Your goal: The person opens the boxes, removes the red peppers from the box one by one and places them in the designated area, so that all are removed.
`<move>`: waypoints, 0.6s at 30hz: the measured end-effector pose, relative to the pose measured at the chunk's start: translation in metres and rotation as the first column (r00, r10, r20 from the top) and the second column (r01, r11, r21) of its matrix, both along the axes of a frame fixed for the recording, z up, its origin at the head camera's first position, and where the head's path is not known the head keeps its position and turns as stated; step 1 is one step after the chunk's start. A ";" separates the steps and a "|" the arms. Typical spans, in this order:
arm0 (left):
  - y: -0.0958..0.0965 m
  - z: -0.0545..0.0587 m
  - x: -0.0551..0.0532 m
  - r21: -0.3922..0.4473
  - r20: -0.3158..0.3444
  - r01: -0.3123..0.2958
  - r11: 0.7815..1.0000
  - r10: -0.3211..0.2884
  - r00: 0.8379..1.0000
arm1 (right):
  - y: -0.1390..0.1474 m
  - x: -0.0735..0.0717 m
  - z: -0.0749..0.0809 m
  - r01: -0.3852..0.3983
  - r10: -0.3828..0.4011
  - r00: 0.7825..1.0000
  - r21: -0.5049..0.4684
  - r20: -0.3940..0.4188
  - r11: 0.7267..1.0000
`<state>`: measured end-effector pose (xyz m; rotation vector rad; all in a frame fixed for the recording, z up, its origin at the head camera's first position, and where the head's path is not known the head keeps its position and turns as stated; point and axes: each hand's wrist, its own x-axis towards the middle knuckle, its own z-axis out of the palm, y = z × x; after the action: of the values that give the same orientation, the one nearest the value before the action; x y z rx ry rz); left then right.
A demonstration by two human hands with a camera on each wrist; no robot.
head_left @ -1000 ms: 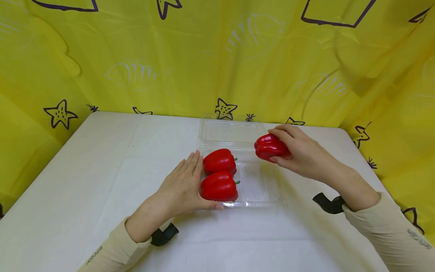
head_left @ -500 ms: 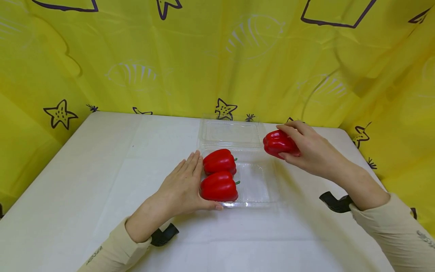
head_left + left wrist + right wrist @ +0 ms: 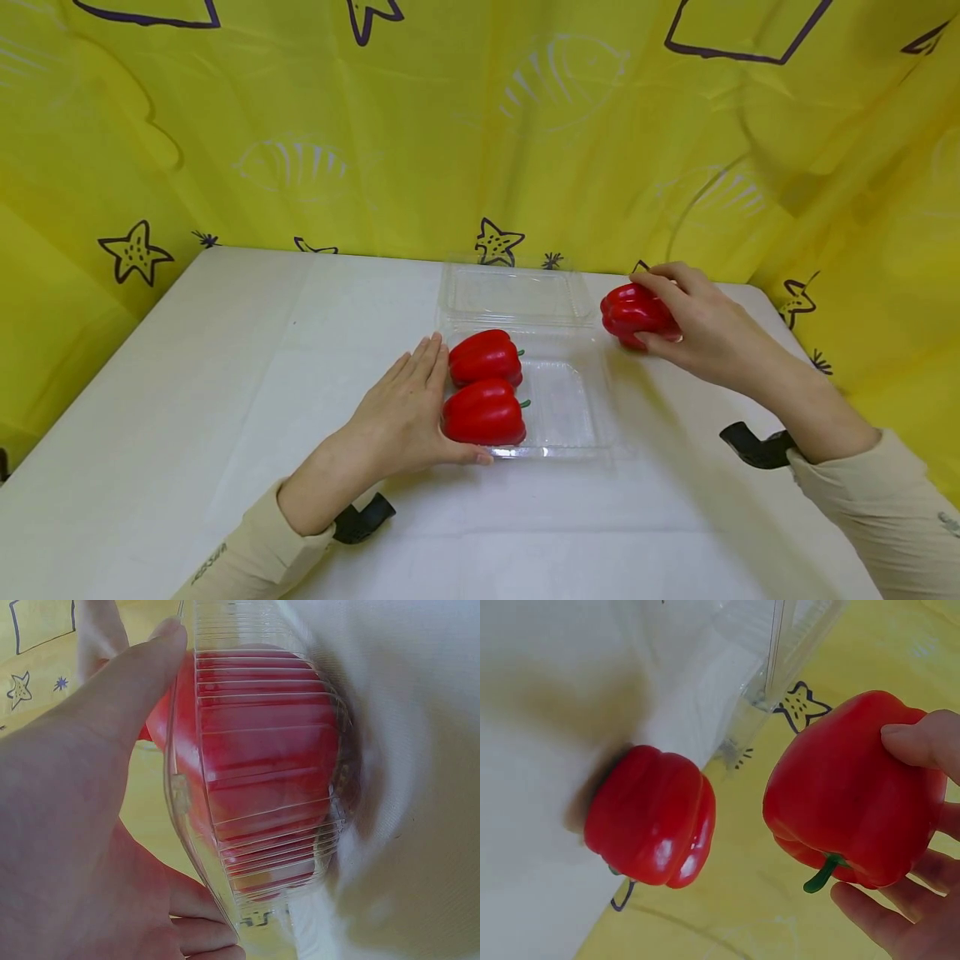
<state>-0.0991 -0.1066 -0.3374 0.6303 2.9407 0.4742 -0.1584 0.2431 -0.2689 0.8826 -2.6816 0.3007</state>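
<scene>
My right hand [image 3: 708, 329] grips a red bell pepper [image 3: 636, 311] between thumb and fingers, to the right of a clear plastic clamshell box [image 3: 558, 400]. Its green stem [image 3: 825, 874] shows in the right wrist view. Two more red bell peppers, a far one [image 3: 483, 357] and a near one [image 3: 485, 412], lie in the box's left half, stems to the right. Along the box's left side, my left hand [image 3: 401, 408] rests with straight fingers, its thumb [image 3: 161, 649] at the front rim. Another red bell pepper [image 3: 651, 817] sits on the table, mostly hidden in the head view.
The box's lid [image 3: 517, 296] lies folded open toward the back. A white cloth [image 3: 187, 400] covers the table. Yellow curtains [image 3: 405, 125] with dark star drawings hang behind it and at both sides. A black strap piece [image 3: 753, 446] sticks out at the right wrist.
My right hand has moved right and slightly back with the gripped bell pepper, away from the box. The left hand, the box and the two bell peppers in it have stayed put.
</scene>
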 end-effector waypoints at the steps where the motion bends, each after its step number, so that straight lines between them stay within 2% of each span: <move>1: 0.000 0.000 0.000 0.001 0.000 0.000 1.000 0.000 1.000 | 0.002 0.000 0.000 0.001 -0.001 1.000 -0.003 -0.001 1.000; 9: 0.000 0.000 0.000 0.002 0.005 0.000 1.000 0.000 1.000 | 0.012 -0.001 0.001 0.023 -0.024 0.999 -0.014 -0.028 1.000; 15: 0.000 0.000 0.000 0.006 0.014 -0.001 1.000 0.001 1.000 | 0.021 -0.003 0.000 0.045 -0.045 0.996 -0.001 -0.079 0.999; 18: 0.000 0.000 0.000 0.006 0.017 -0.001 1.000 0.001 1.000 | 0.025 -0.004 0.001 0.053 -0.053 0.996 -0.011 -0.069 0.999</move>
<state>-0.0992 -0.1066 -0.3378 0.6222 2.9253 0.4861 -0.1625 0.2677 -0.2683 0.8029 -2.6328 0.2648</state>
